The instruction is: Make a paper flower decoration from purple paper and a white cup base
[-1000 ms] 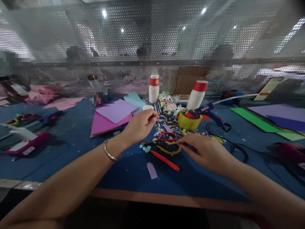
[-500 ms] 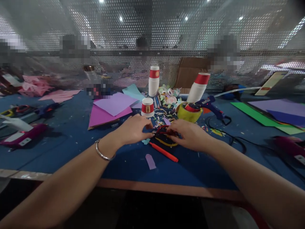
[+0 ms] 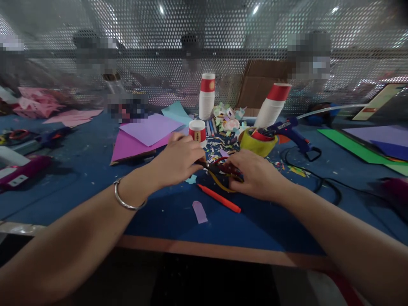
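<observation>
A pair of scissors [image 3: 219, 180] with red and yellow handles is between my two hands, low over the blue table. My left hand [image 3: 181, 158], with a silver bangle at the wrist, is closed around the blade end, which its fingers mostly hide. At the handle end, my right hand [image 3: 253, 174] has its fingers curled on the loops. Just below lie an orange-red marker [image 3: 219, 198] and a small lilac paper piece [image 3: 199, 212]. A light-blue scrap [image 3: 191, 179] rests under my left hand. Behind the fingers stands an upturned red and white paper cup [image 3: 197, 132].
Two cup stacks [image 3: 207, 97] [image 3: 273, 106] rise behind, the right one leaning. A blue glue gun [image 3: 291, 134] sits on a yellow tape roll [image 3: 259, 144], its cable trailing right. Coloured sheets [image 3: 149, 129] lie left. People are beyond a perforated screen [image 3: 223, 34].
My left hand has closed on the blade end of the scissors, where its thumb and fingers were apart. My right hand stays at the handles. The view has tipped slightly downward.
</observation>
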### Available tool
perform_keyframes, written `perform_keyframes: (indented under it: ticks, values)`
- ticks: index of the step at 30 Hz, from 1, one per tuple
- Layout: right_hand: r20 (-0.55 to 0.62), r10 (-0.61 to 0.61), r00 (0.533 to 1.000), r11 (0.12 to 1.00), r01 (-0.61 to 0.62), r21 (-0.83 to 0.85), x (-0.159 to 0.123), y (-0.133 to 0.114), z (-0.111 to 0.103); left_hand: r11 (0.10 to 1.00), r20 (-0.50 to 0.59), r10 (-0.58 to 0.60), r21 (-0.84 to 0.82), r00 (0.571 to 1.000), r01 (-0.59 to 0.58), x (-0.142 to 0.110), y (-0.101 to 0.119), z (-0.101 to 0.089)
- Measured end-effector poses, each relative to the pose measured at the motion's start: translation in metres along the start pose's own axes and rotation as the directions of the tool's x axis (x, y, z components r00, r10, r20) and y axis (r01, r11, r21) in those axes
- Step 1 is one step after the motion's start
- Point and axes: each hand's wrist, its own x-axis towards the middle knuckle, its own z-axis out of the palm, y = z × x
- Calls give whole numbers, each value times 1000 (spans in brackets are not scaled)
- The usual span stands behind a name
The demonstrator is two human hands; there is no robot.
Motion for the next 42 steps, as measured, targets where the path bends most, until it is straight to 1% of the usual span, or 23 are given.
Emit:
perform_keyframes:
  ticks: [3,7,11,13,16,19,21,22,23,24,25,26,27,28,30,32,34,36,38,39,40,41,42]
  values:
    - [-58,33,998,998,-31,46,-2,-1,1,999,-62,38,29,997,-36,0,2,-5]
    - [-92,51,994,989,-37,143,-4,-1,5,989,-92,103,113,990,-93,-1,5,-6]
    - [-64,66,996,979,-52,198,-4,-1,7,975,-115,157,175,981,-136,0,4,-1]
    - [-44,73,996,980,-64,189,-4,-2,7,970,-102,165,196,981,-143,1,3,2]
    - [-13,60,998,986,-58,158,-3,-2,6,969,-56,144,209,988,-130,2,-1,6]
    - [-7,10,1000,990,-9,143,-2,-1,5,989,-20,82,129,996,-79,2,-7,8]
    - [-68,-42,997,990,51,135,-3,-2,4,1000,-56,10,30,998,-9,2,-13,10]
    - [-107,-71,992,988,85,133,-4,-4,3,999,-107,-48,-11,993,47,2,-17,11]
    - [-136,-102,985,984,120,134,-6,-6,3,992,-178,-120,-47,977,113,4,-21,13]
    - [-147,-134,980,977,155,143,-7,-9,3,980,-258,-198,-80,945,184,6,-25,15]
    - [-136,-166,977,970,186,159,-9,-12,2,961,-334,-277,-114,901,253,9,-29,17]
    - [-112,-198,974,960,216,177,-10,-15,2,941,-387,-339,-162,858,299,13,-34,20]
    - [-88,-229,970,951,242,193,-11,-18,2,922,-410,-386,-211,827,326,17,-38,23]
    - [-71,-254,965,942,264,208,-12,-20,2,905,-402,-420,-252,814,342,22,-43,26]
    - [-79,-265,961,936,276,218,-13,-20,1,873,-345,-470,-317,812,370,33,-50,32]
    - [-114,-209,971,950,229,212,-12,-14,-1,847,-276,-498,-358,822,393,43,-56,36]
    - [-126,-98,987,972,122,200,-13,-3,-5,833,-238,-504,-389,830,393,50,-59,40]
    - [-76,23,997,984,-10,176,-14,9,-12,823,-235,-503,-423,832,378,54,-61,44]
    - [-14,128,992,983,-125,136,-16,21,-18,814,-264,-510,-455,819,360,54,-62,46]
    - [13,174,985,978,-175,116,-17,27,-21,800,-289,-525,-489,801,348,54,-63,46]
    - [41,215,976,971,-218,95,-18,32,-23,773,-315,-552,-541,772,331,52,-63,45]
    - [75,245,967,965,-250,74,-20,35,-25,721,-331,-595,-622,732,304,51,-63,42]
    - [117,263,958,962,-270,50,-20,39,-25,642,-322,-647,-719,691,266,50,-62,38]
